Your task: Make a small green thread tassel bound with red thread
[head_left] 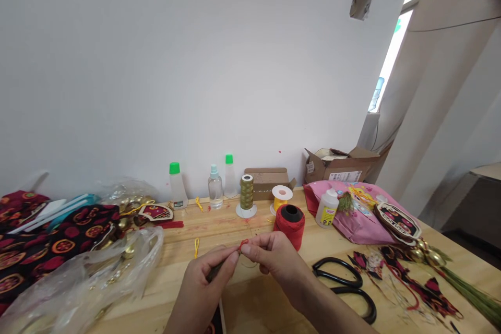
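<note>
My left hand [203, 282] and my right hand [274, 258] meet over the wooden table [250, 297], fingertips pinched together. Between them sits a small loop of red thread [243, 243]. My left hand also grips a thin dark piece below the thread; I cannot make out what it is. Just behind my right hand stands a red thread spool [290, 224]. A short yellow thread loop [196, 247] lies on the table left of my hands.
Black scissors [346, 287] lie at the right. Behind stand a gold spool [246, 194], a yellow spool [282, 198], three small bottles [215, 188] and cardboard boxes [340, 166]. Patterned fabric [43, 248] and a plastic bag [90, 276] fill the left; a pink bag [354, 216] and tassels lie right.
</note>
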### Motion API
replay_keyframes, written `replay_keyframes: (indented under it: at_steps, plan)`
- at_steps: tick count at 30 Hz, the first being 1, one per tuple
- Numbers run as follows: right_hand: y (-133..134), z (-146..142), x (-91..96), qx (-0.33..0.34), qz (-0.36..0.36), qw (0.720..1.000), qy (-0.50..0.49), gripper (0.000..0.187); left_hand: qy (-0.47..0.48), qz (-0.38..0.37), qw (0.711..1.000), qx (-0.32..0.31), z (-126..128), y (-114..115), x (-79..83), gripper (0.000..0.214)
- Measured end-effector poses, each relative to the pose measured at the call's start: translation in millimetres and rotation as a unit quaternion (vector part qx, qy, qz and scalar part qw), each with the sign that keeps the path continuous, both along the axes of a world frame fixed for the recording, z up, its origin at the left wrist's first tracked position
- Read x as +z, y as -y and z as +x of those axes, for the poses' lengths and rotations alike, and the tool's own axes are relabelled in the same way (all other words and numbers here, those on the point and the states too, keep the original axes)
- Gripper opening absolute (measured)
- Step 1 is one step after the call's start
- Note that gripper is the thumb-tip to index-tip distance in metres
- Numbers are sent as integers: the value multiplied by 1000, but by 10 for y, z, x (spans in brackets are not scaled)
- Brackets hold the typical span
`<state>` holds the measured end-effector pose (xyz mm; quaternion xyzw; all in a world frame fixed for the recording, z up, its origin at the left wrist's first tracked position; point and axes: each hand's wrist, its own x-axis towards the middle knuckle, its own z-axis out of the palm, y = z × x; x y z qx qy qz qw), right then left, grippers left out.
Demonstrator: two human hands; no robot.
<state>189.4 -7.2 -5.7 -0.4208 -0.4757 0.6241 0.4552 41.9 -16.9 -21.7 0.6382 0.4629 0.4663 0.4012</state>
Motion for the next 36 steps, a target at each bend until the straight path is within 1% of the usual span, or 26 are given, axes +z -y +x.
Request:
replay_keyframes:
  at_steps: [5, 10, 12, 13, 15, 17, 18, 19, 22, 26, 31, 34, 36]
  plan:
    - [26, -19, 8, 5, 1, 1000, -4, 25, 33, -50, 998, -11, 11, -7, 20, 19]
    - [24, -22, 5, 4, -6, 1000, -3, 29, 37, -46, 998, -5, -9, -16, 15, 20]
    - [19, -19, 5, 7, -7, 1000, -1, 30, 44, -38, 998, 20, -15, -12, 8, 25]
    - [18, -19, 5, 6, -5, 1000, 1, 30, 37, -19, 998, 39, -16, -8, 7, 28]
    - [18, -22, 7, -5, 1, 1000, 3, 29, -1, 54, 994, 93, -15, 3, 12, 28]
    - [20, -32, 8, -21, 10, 1000, 5, 27, -60, 138, 980, 132, -13, 17, 18, 18]
    - [21, -38, 9, -28, 13, 1000, 5, 27, -88, 169, 972, 139, -14, 22, 18, 13]
    - [21, -45, 10, -34, 18, 999, 6, 26, -111, 187, 966, 138, -17, 25, 14, 11]
    - [23, -64, 13, -52, 37, 998, 10, 24, -170, 204, 958, 111, -36, 17, -11, 10]
    - [23, -77, 13, -66, 46, 996, 35, 21, -198, 231, 947, 104, -62, -11, -39, 11]
    - [25, -81, 0, -69, 68, 994, 57, 17, -202, 230, 946, 107, -70, -22, -43, 12]
    - [29, -79, -18, -57, 78, 992, 77, 15, -189, 197, 956, 108, -63, -22, -30, 14]
    - [31, -75, -38, -56, 103, 988, 105, 14, -171, 164, 966, 107, -54, -23, -13, 16]
